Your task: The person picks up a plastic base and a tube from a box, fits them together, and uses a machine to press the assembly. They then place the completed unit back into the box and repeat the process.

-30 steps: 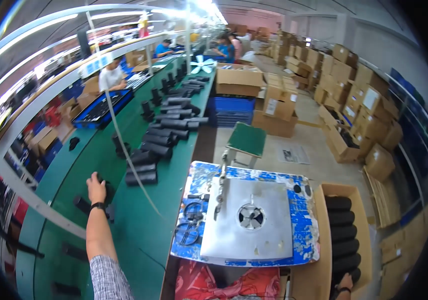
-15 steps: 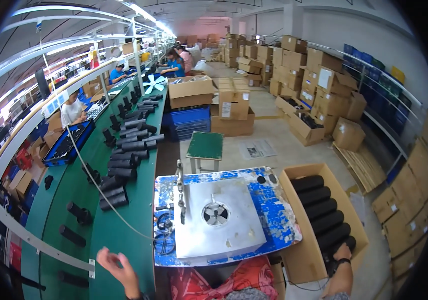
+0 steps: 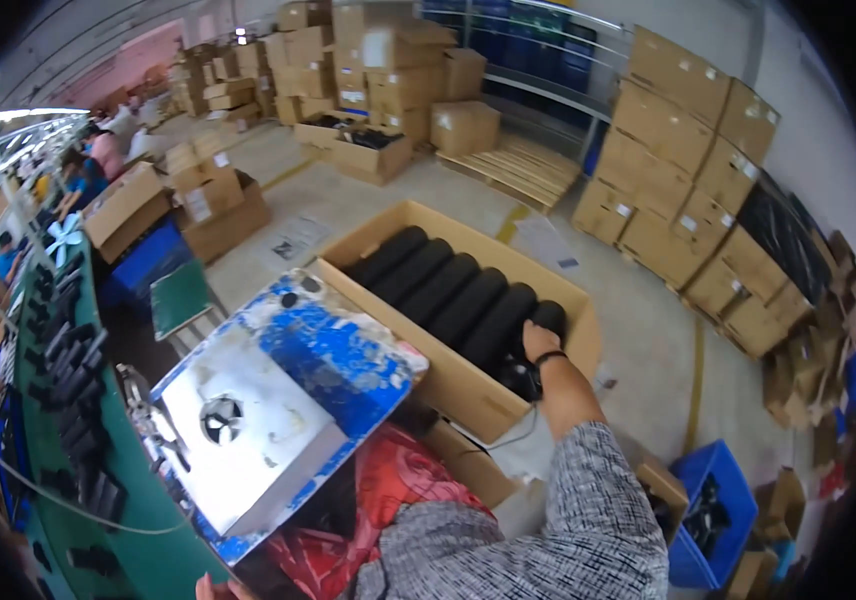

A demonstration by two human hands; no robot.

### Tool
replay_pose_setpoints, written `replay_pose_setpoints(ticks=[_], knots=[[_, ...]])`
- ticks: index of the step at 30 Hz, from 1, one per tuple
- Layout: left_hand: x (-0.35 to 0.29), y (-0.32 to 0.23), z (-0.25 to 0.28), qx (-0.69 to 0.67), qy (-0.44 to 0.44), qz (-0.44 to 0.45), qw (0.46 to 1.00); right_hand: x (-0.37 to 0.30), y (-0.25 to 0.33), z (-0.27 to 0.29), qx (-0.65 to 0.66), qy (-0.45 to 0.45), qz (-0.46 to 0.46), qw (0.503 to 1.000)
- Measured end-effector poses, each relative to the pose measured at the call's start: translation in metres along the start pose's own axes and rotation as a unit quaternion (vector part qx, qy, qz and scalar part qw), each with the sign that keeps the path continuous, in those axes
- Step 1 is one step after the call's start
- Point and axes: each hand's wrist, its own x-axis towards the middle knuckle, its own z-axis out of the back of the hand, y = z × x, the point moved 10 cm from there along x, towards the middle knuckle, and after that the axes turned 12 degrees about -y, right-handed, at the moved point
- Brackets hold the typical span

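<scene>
My right hand (image 3: 540, 342), with a dark band on its wrist, reaches into an open cardboard box (image 3: 438, 374). Its fingers close around the near end of a black cylinder (image 3: 550, 318), though the fingertips are partly hidden. Several more black cylinders (image 3: 438, 290) lie side by side in the same box. Only a few fingers of my left hand (image 3: 216, 588) show at the lower edge, apart and with nothing in them, beside the green workbench (image 3: 153, 545). Between the hands stands a metal box with a round fan opening (image 3: 238, 430), on a worn blue board (image 3: 323, 350).
Black tubular parts (image 3: 78, 400) crowd the green bench at left. A green stool (image 3: 178, 298) stands beyond the board. Blue crate (image 3: 716, 510) with dark parts sits at lower right; stacked cartons (image 3: 668, 140) and a wooden pallet (image 3: 518, 170) are farther back. Co-workers sit far left.
My view has swung right, toward the cardboard box. The right hand stays at the black cylinder's end; my left hand has dropped to the lower edge, mostly out of sight.
</scene>
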Motion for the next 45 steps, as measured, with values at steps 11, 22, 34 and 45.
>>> replay_pose_setpoints(ticks=[11, 22, 34, 45], knots=[[-0.021, -0.023, -0.028, 0.057, 0.092, 0.045, 0.993, -0.016, -0.024, 0.006, -0.024, 0.028, -0.044, 0.998], [-0.023, -0.04, -0.047, 0.053, 0.139, 0.007, 0.989, -0.005, -0.024, 0.018, -0.067, -0.051, -0.052, 0.995], [-0.035, -0.012, -0.077, -0.099, 0.192, 0.082, 0.973, -0.071, 0.133, 0.201, 0.58, 0.09, 0.018, 0.81], [-0.059, -0.034, -0.201, -0.462, 0.227, 0.515, 0.686, -0.344, 0.421, 0.217, 0.805, 0.291, 0.227, 0.464]])
